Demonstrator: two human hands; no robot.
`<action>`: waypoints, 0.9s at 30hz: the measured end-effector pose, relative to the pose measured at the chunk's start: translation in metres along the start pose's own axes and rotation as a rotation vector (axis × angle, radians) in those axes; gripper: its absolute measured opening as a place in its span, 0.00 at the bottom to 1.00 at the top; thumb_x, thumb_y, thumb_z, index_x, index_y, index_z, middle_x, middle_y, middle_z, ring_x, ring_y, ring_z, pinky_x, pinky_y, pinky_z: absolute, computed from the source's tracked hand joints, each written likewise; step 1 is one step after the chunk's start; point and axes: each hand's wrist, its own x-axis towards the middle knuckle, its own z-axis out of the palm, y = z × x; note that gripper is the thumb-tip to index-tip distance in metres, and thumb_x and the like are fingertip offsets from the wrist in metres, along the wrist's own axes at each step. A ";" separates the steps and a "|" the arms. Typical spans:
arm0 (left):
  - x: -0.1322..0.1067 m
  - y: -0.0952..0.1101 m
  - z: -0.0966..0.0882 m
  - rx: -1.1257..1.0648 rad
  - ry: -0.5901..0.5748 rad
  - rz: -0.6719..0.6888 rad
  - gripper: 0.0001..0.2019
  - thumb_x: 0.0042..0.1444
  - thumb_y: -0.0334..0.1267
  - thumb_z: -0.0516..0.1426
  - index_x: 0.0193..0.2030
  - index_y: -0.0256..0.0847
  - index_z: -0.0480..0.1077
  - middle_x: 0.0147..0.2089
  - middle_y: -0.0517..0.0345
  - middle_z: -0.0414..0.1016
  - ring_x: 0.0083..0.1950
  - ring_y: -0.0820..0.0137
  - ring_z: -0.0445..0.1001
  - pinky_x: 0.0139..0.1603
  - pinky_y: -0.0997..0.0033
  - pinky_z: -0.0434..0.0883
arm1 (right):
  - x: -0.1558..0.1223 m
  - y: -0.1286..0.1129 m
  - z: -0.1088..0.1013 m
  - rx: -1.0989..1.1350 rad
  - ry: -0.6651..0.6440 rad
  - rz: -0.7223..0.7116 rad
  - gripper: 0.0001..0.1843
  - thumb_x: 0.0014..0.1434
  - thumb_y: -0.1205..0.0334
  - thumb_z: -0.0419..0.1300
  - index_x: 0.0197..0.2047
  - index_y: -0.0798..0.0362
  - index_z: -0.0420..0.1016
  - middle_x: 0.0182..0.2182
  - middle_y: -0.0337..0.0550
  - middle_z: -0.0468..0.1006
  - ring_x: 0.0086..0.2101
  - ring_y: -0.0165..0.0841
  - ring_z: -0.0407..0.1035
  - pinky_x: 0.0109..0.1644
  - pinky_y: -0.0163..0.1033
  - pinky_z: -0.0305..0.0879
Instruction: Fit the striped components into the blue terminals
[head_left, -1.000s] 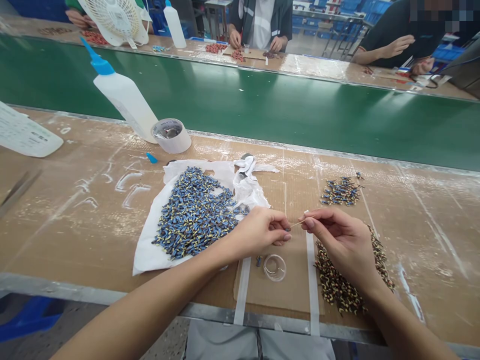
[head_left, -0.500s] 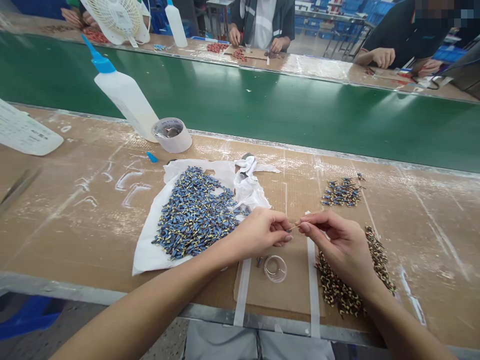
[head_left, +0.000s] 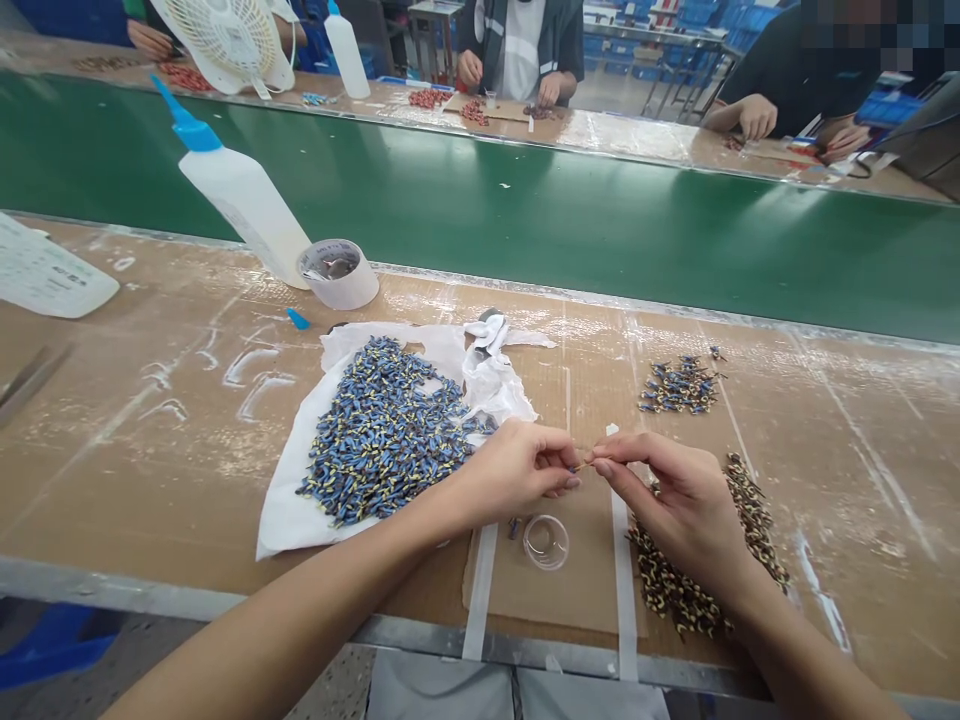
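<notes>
The right hand (head_left: 686,505), pinching a thin stick (head_left: 583,466), is now closer to the left hand (head_left: 517,470), which pinches a tiny piece (head_left: 574,469). A clear cup (head_left: 546,560) sits near, blue pieces (head_left: 386,430) left.

Small, slender blue pieces (head_left: 382,430) are marked with yellow and black; small, curved pieces (head_left: 675,592) are mottled cream and black. The brown, cardboard-covered tabletop (head_left: 150,490) is striped with straight, whitish tape (head_left: 480,595).
</notes>
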 end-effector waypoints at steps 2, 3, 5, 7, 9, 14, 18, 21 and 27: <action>0.000 -0.001 0.000 0.005 0.001 0.007 0.03 0.55 0.30 0.57 0.32 0.36 0.72 0.28 0.60 0.73 0.31 0.74 0.71 0.34 0.76 0.64 | 0.000 0.000 0.000 0.004 -0.001 -0.003 0.04 0.61 0.67 0.60 0.39 0.48 0.74 0.34 0.40 0.81 0.36 0.35 0.76 0.41 0.39 0.69; 0.000 -0.001 0.000 0.009 0.003 0.009 0.03 0.55 0.31 0.58 0.32 0.36 0.72 0.27 0.60 0.73 0.31 0.74 0.70 0.33 0.76 0.64 | 0.000 0.000 0.000 0.004 0.004 -0.003 0.05 0.61 0.67 0.60 0.39 0.48 0.74 0.34 0.41 0.81 0.36 0.35 0.76 0.41 0.39 0.69; 0.000 -0.002 0.000 0.016 0.003 0.013 0.02 0.55 0.31 0.58 0.33 0.36 0.72 0.27 0.61 0.72 0.30 0.75 0.69 0.33 0.77 0.63 | 0.000 0.001 -0.001 0.006 0.001 -0.005 0.05 0.61 0.68 0.60 0.39 0.49 0.74 0.34 0.41 0.81 0.36 0.34 0.76 0.42 0.39 0.70; 0.000 -0.002 0.001 0.022 -0.002 0.017 0.02 0.55 0.31 0.58 0.33 0.36 0.72 0.27 0.61 0.72 0.30 0.75 0.69 0.33 0.77 0.63 | -0.001 0.001 -0.001 0.012 -0.013 -0.009 0.04 0.61 0.68 0.60 0.38 0.49 0.74 0.33 0.40 0.81 0.35 0.34 0.75 0.41 0.39 0.70; 0.000 -0.002 0.002 0.036 0.002 0.019 0.02 0.54 0.30 0.58 0.32 0.35 0.72 0.27 0.61 0.71 0.30 0.75 0.68 0.32 0.77 0.62 | -0.001 0.000 -0.001 0.019 -0.016 -0.016 0.05 0.60 0.68 0.60 0.39 0.49 0.74 0.33 0.40 0.81 0.35 0.34 0.75 0.40 0.38 0.69; -0.001 0.000 0.001 0.056 0.014 0.024 0.02 0.55 0.31 0.58 0.31 0.35 0.71 0.26 0.63 0.70 0.29 0.76 0.66 0.32 0.77 0.61 | 0.000 -0.001 0.000 0.012 -0.006 -0.047 0.06 0.60 0.70 0.60 0.39 0.49 0.73 0.34 0.40 0.81 0.35 0.33 0.75 0.40 0.37 0.69; -0.001 0.001 0.000 0.071 0.005 0.034 0.02 0.54 0.30 0.58 0.31 0.36 0.71 0.26 0.63 0.70 0.29 0.76 0.67 0.32 0.78 0.61 | -0.002 0.000 0.001 0.061 -0.016 -0.022 0.06 0.60 0.70 0.61 0.39 0.49 0.74 0.34 0.39 0.80 0.36 0.32 0.74 0.42 0.37 0.68; -0.001 0.001 -0.001 0.063 0.003 0.004 0.02 0.54 0.30 0.58 0.33 0.35 0.72 0.27 0.61 0.72 0.30 0.75 0.68 0.32 0.77 0.62 | -0.004 0.000 -0.004 0.170 0.036 0.087 0.06 0.60 0.69 0.61 0.39 0.48 0.74 0.35 0.40 0.79 0.37 0.32 0.74 0.41 0.37 0.68; -0.001 0.000 -0.001 0.049 -0.005 0.009 0.04 0.54 0.28 0.56 0.34 0.35 0.72 0.28 0.60 0.73 0.30 0.75 0.69 0.32 0.77 0.63 | -0.002 -0.007 -0.009 0.398 -0.265 0.032 0.06 0.61 0.69 0.60 0.39 0.48 0.75 0.38 0.41 0.76 0.40 0.31 0.71 0.45 0.38 0.67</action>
